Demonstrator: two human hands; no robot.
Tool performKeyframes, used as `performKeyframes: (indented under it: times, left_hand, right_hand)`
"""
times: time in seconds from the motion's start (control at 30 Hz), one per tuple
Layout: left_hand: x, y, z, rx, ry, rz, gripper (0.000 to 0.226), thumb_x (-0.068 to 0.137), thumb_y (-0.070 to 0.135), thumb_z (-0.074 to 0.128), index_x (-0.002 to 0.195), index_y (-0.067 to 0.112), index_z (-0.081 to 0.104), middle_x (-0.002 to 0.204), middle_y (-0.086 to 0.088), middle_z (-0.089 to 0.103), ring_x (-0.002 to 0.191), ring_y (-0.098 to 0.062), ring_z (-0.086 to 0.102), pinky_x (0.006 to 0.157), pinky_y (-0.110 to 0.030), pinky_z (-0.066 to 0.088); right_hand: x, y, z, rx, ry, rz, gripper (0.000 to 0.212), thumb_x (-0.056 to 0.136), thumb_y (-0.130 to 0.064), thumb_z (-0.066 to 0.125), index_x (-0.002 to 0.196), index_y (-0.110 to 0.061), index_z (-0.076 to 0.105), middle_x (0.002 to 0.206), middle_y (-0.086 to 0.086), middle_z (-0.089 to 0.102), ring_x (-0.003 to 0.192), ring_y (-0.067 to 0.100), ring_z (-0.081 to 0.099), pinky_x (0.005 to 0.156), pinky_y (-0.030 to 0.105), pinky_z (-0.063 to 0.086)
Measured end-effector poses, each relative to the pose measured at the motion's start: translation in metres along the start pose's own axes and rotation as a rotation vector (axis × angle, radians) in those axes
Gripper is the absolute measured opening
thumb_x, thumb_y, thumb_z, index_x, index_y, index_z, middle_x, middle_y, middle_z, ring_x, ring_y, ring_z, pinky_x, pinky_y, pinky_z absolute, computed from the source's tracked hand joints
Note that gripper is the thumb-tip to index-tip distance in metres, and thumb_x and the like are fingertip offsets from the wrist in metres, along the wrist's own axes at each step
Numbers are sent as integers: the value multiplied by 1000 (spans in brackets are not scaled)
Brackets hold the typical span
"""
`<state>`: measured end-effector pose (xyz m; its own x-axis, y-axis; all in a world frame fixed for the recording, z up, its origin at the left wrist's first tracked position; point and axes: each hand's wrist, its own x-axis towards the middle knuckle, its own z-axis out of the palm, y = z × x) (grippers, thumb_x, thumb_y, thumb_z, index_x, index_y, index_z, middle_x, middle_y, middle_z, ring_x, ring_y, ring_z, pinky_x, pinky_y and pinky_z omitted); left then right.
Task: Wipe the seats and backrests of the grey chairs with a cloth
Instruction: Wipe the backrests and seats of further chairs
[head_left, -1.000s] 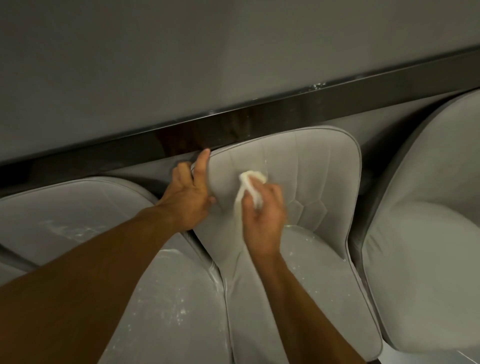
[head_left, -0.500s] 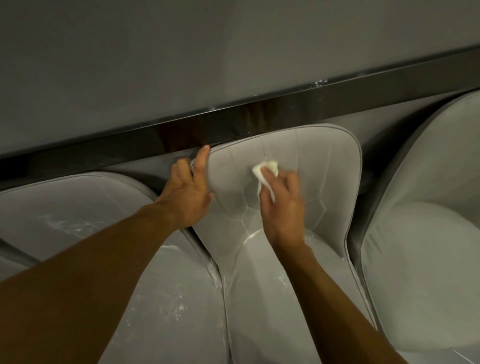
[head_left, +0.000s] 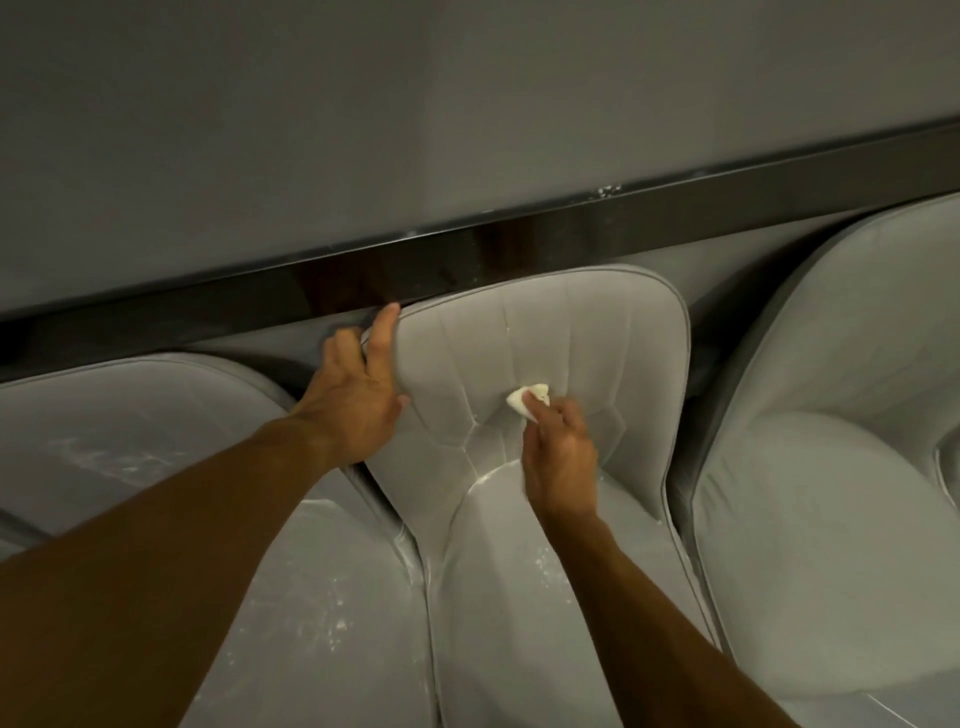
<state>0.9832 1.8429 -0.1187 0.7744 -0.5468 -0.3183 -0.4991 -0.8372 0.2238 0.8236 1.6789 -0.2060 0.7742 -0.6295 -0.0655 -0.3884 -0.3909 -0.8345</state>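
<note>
Grey surface (head_left: 467, 104) behind, middle chair (head_left: 639, 493)
My right hand (head_left: 561, 457) pinches cloth (head_left: 527, 400) on backrest (head_left: 597, 332), seat (head_left: 493, 623) directly below; left hand (head_left: 358, 400) grips its edge

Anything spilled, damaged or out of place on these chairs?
White powdery residue streaks the middle chair's seat and the left chair's seat, with specks on the dark trim strip above. No visible damage.
</note>
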Motion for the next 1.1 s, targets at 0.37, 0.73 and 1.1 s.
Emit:
performKeyframes:
  times: [0.37,0.73,1.1]
  left_hand:
    - [-1,-1,0,14,29,20,110,94,32,70,158,24,-20,141,-19,19,124,-35,41,112,-51,40]
    - [-1,0,3,19,69,28,108,93,30,72,160,21,-12,140,-24,24,119,-36,45,107,-53,44]
    - [-1,3,3,11,63,5,107,94,30,70,160,21,-14,140,-23,21,120,-40,43,108,-54,41]
  right_hand:
    - [51,-15,-80,220,323,144,27,104,-36,49,128,-27,55,99,-44,49,94,-27,48,73,-6,38]
    - [41,-21,-82,255,320,135,26,104,-27,49,129,-27,55,106,-36,54,95,-14,53,79,2,43]
    - [23,44,-47,-15,37,294,22,102,-33,50,119,-26,60,109,1,63,96,25,63,81,37,51]
